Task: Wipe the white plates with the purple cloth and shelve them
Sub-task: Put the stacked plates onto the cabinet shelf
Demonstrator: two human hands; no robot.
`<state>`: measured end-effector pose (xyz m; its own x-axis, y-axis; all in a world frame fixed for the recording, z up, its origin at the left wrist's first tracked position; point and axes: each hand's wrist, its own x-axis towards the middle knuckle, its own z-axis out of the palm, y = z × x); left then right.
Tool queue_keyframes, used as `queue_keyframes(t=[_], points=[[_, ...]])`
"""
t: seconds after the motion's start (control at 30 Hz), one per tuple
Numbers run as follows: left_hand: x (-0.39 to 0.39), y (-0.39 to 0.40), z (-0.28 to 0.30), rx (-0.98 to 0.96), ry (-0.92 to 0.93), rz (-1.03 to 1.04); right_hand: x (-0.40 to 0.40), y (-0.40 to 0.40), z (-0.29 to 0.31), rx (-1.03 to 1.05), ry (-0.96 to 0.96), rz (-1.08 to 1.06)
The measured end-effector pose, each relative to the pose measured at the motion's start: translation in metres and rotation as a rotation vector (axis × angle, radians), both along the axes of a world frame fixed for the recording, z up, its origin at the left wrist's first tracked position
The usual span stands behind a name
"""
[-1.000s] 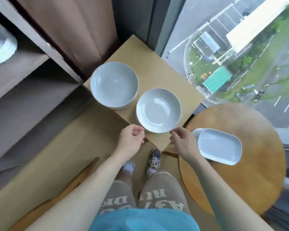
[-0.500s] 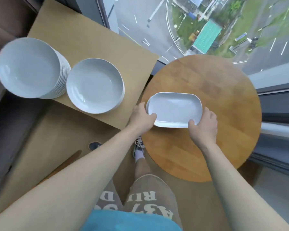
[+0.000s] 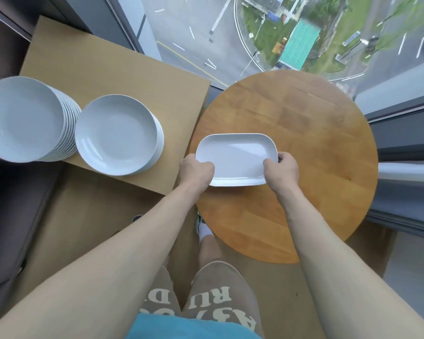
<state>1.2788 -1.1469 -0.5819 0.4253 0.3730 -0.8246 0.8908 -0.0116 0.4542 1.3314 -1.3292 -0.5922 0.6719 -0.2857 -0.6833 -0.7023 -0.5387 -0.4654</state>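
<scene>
A white rectangular plate (image 3: 235, 157) is over the round wooden table (image 3: 304, 148). My left hand (image 3: 196, 171) grips its left end, thumb over the rim. My right hand (image 3: 283, 170) grips its right end the same way. Whether the plate touches the table I cannot tell. Two stacks of round white plates stand on the square light-wood table (image 3: 123, 67): a tall stack (image 3: 22, 118) at the far left and a lower stack (image 3: 116, 133) beside it. No purple cloth is in view.
A floor-to-ceiling window (image 3: 255, 33) runs behind both tables, with its frame and sill (image 3: 406, 148) at the right. My legs and shoes (image 3: 201, 226) stand between the tables. Dark furniture (image 3: 8, 216) lies at the lower left.
My hands left the round plate on the square table and took hold of the rectangular plate at both ends. The view swung right, away from the shelf. The plate has shifted slightly toward me.
</scene>
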Motion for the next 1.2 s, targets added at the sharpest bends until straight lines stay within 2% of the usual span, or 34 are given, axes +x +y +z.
queue_keyframes(t=[0.2,0.33,0.5,0.83,1.0,1.13,1.2], points=[[-0.002,0.001,0.003,0.025,-0.003,0.018,-0.002,0.003,0.005,0.0,-0.028,-0.05],[-0.013,0.002,0.005,-0.046,0.009,0.083,-0.003,-0.001,0.009,0.062,-0.07,-0.115],[-0.039,0.004,-0.008,-0.077,-0.038,0.208,-0.008,-0.004,0.016,0.201,-0.062,-0.098],[-0.107,0.088,0.035,-0.236,-0.131,0.422,-0.047,0.042,0.052,0.423,0.126,0.175],[-0.146,0.159,0.061,-0.25,-0.162,0.479,-0.052,0.103,0.077,0.567,0.328,0.494],[-0.182,0.219,0.09,-0.233,-0.241,0.683,-0.073,0.175,0.099,0.698,0.447,0.64],[-0.205,0.247,0.102,-0.224,-0.312,0.874,-0.094,0.218,0.104,0.743,0.471,0.643]])
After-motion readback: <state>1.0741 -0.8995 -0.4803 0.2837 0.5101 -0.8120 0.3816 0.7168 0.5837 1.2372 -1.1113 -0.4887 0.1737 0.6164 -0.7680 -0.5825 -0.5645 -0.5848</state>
